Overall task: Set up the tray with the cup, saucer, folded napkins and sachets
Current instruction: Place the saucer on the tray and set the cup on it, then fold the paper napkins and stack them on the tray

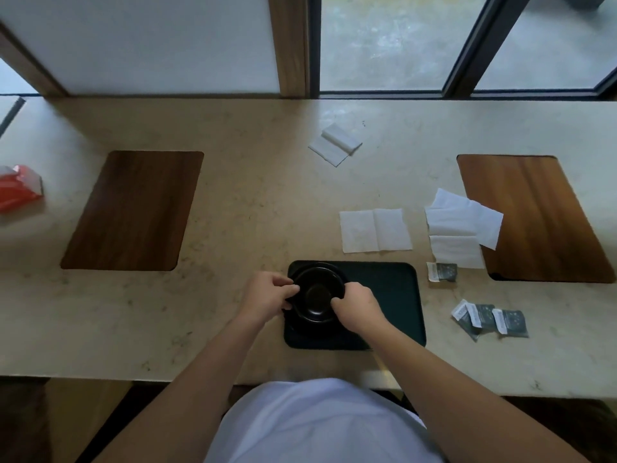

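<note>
Gripping the black cup (319,295) by its rim with your left hand (267,294) and right hand (355,304) both closed on it over the saucer (293,324) at the tray's (394,295) left end, you are centring it best by lowering slowly and level.

Cup (317,295) on tray's (394,295) left end
</note>
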